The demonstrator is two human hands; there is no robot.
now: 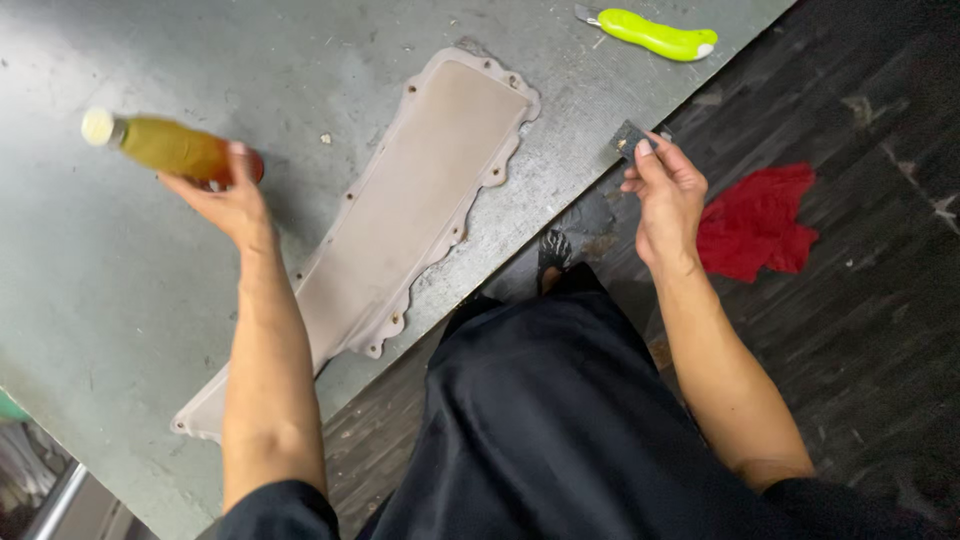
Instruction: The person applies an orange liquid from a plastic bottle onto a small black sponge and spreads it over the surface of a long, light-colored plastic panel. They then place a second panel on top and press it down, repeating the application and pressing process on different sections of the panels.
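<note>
Open tabletop (120, 300) left of the long metal plate (410, 205); only a green knife (655, 35) at the far edge.

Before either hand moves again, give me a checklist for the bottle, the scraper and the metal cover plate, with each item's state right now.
1. Left hand has a firm hold on the bottle: ok, fingers wrap its lower end, bottle held sideways above the table.
2. Bottle cap closed: ok, the white cap is on.
3. Right hand grips the small dark scraper: ok, pinched at the fingertips.
4. Cover plate lies flat on the metal table: ok, though its lower end passes under the left arm.
5. Plate surface clean: cannot tell.
6. Green utility knife out of the way: ok; blade state cannot tell.
</note>
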